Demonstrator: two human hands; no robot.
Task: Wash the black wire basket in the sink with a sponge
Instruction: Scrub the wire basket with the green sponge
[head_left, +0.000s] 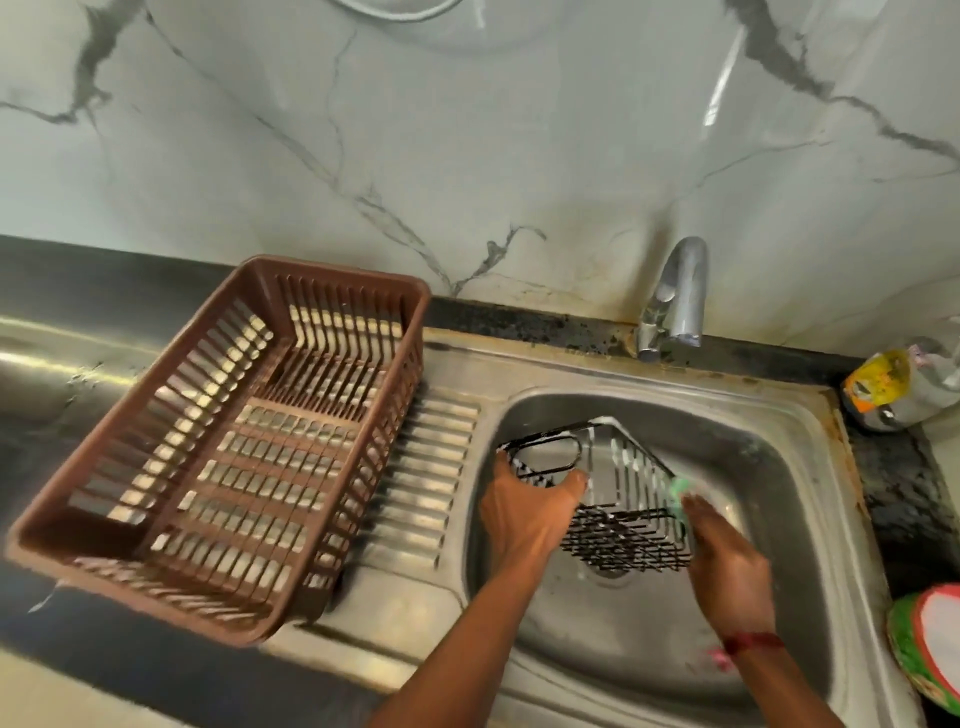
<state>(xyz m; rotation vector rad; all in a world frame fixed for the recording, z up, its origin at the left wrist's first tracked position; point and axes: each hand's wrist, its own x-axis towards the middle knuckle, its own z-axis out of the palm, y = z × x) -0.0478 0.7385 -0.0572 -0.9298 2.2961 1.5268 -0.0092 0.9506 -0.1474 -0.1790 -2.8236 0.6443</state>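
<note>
Right hand (727, 566), red thread at the wrist, enters from 5 o'clock. Its fingers hold a green sponge (679, 491) at their tips, though blur hides their exact curl. The sponge is pressed to the 3 o'clock side of the black wire basket (623, 540). Left hand (524, 514) enters from 7 o'clock, its fingers and thumb wrapped round the wires of the basket's handle end at 9 o'clock. The basket sits inside the sink (810, 415) above the drain, tilted up on one side. Its long axis runs roughly from 11 o'clock to 5 o'clock, and white foam shows on its far rim. The sponge side is the long side, so the next stroke probably runs along that axis, toward or away from the body, with the left hand bracing. The right hand is the nearer to the mesh base. Tap (675, 296) stands at 12 o'clock of the sink, with no water seen running. Brown plastic crate (337, 270) rests on the steel drainboard at 9 o'clock, well apart from the basket. The dark desk (104, 280) runs behind it.
</note>
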